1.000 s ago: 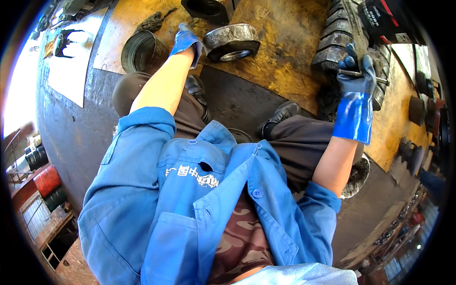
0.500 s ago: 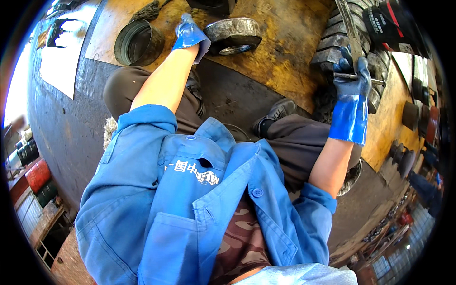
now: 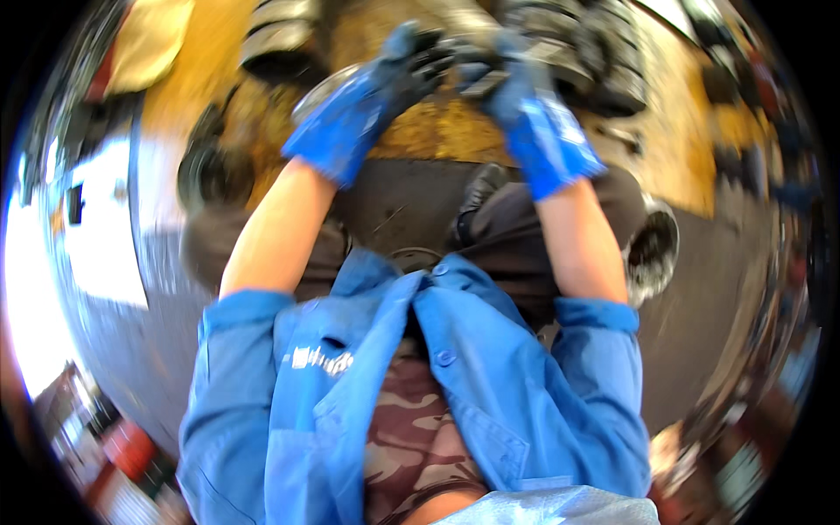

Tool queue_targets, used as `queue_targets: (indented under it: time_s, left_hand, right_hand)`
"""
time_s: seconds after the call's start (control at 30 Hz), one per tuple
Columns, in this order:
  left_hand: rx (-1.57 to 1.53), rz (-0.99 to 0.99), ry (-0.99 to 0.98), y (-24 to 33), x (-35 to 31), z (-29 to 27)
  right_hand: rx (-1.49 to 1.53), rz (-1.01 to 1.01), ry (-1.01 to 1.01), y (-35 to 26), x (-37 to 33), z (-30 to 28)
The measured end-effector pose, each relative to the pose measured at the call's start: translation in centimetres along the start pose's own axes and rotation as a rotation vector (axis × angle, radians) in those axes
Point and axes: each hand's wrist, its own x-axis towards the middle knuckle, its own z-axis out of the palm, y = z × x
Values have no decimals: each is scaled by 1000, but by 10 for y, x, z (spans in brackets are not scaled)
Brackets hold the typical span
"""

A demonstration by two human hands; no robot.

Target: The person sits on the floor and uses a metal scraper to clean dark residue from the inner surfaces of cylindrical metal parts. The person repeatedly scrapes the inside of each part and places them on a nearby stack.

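Both my hands wear long blue gloves with dark, dirty fingers, and they have come close together over the yellow-brown board (image 3: 437,127). My right hand (image 3: 507,79) has its fingers curled round a metal tool (image 3: 483,85), which looks like a long flat bar; motion blur hides its shape. My left hand (image 3: 398,74) is just to its left, fingers bent toward the tool. Whether it grips anything is lost in the blur. Partly behind the left glove lies a thick metal ring (image 3: 319,92).
A dark round tin (image 3: 214,175) stands on the left. Ribbed black cylindrical parts (image 3: 284,39) lie beyond my left hand, and more stacked ribbed parts (image 3: 612,61) beyond my right. A small metal piece (image 3: 621,137) rests near my right knee. My shoe (image 3: 481,192) is below the hands.
My right hand has come left from beside the stacked parts, with the metal tool. My left hand has left the ring's side and moved right toward it. The view has turned.
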Motion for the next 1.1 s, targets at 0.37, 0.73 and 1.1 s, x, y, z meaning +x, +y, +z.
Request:
queue_targets:
  time_s: [0.37, 0.73, 1.1]
  left_hand:
    - [26, -50, 130, 1, 11, -43]
    - [-202, -69, 430, 8, 40, -153]
    - [-519, 67, 532, -14, 30, -216]
  right_hand:
    - [-1218, -233, -35, -49, -69, 53]
    - [-601, -407, 622, -175, -231, -140]
    - [-2013, 621, 1164, 131, -385, -426]
